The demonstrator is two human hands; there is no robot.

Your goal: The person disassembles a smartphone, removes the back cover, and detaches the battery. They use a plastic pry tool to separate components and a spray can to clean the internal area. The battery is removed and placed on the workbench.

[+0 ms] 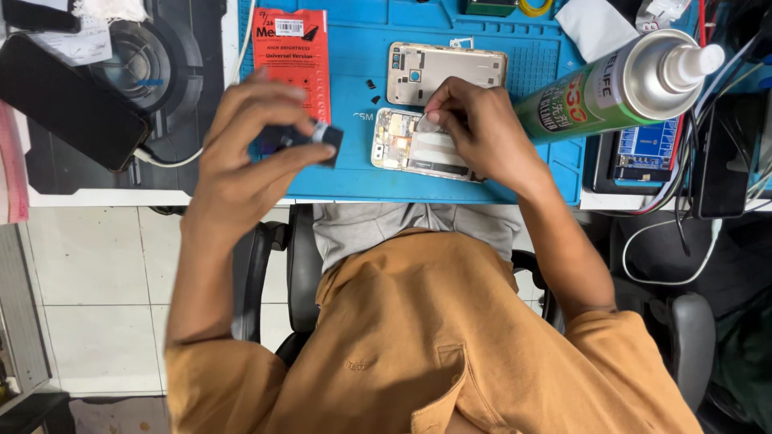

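Left hand (249, 157) pinches a small black part (310, 138), details unclear. Right hand (474, 128) presses fingertips closed on the opened phone (418, 149), covering its right half, mid blue mat (362, 181). Back cover (446, 72) just above; green spray can (619, 84) crowds the right.

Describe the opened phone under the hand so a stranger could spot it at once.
On the blue mat, find the right hand. The opened phone lies under its fingertips, near the mat's front edge. Unlike the gold back cover beyond it, its insides show.
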